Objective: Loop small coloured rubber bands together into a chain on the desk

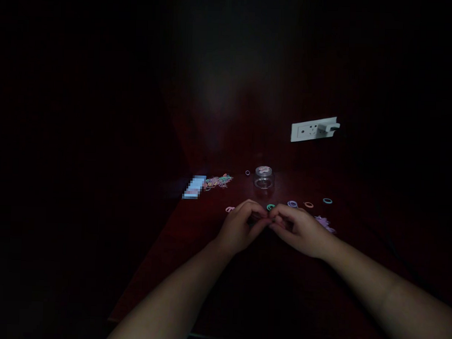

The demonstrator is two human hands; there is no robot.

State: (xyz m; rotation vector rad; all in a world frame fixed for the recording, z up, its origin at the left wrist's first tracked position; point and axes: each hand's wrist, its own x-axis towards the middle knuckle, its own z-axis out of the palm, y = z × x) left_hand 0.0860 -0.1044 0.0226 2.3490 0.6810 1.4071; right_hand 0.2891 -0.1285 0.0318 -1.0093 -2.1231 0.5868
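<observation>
- Left hand [243,223] and right hand [298,228] are held fingertip to fingertip; whether anything is grasped cannot be told.
- Near the worktop's [194,232] back edge, bands [218,182] and jar [263,179] are set.

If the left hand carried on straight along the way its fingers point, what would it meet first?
Most likely the right hand: its fingertips face those of the left hand almost tip to tip. Whether they already touch is hard to tell in this dim view.
</observation>
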